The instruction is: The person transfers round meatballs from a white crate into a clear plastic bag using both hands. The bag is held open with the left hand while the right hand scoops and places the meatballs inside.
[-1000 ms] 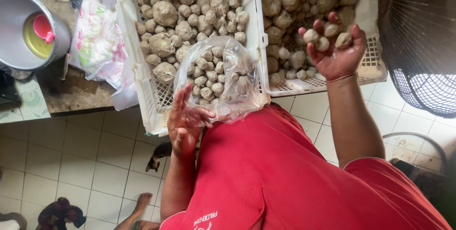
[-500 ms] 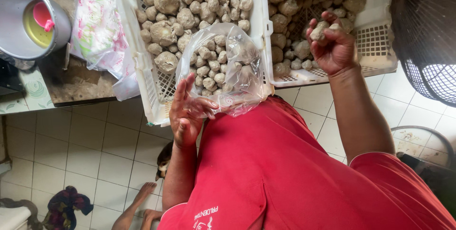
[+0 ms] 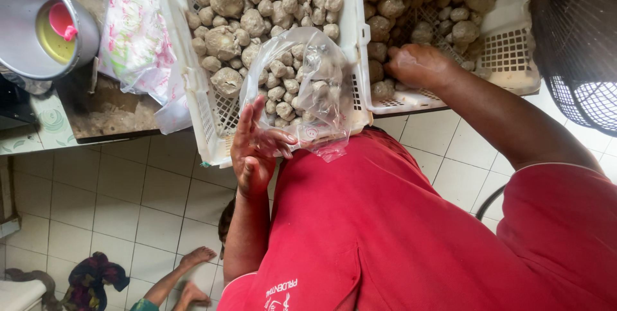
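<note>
My left hand (image 3: 256, 149) holds the lower edge of a clear plastic bag (image 3: 307, 89), thumb and fingers pinching it. The bag is part filled with small brown earthy lumps and lies on the rim of the left white crate (image 3: 207, 118). That crate is heaped with the same lumps (image 3: 244, 9), some large, some small. My right hand (image 3: 419, 65) is palm down in the right white crate (image 3: 514, 51), its fingers bent over the lumps (image 3: 418, 2) there. The fingertips are hidden, so I cannot tell whether they grip any. My red shirt fills the lower right.
A metal pot (image 3: 26, 2) with a yellow bowl and pink scoop stands top left, next to printed plastic bags (image 3: 135, 35). A black fan grille (image 3: 578, 41) is at the right. Below, another person's feet (image 3: 189, 275) and a dark cloth (image 3: 90, 272) lie on the tiled floor.
My right hand, raised palm up with several lumps a second ago, has dropped palm down into the right crate. My left hand still holds the bag in the same place.
</note>
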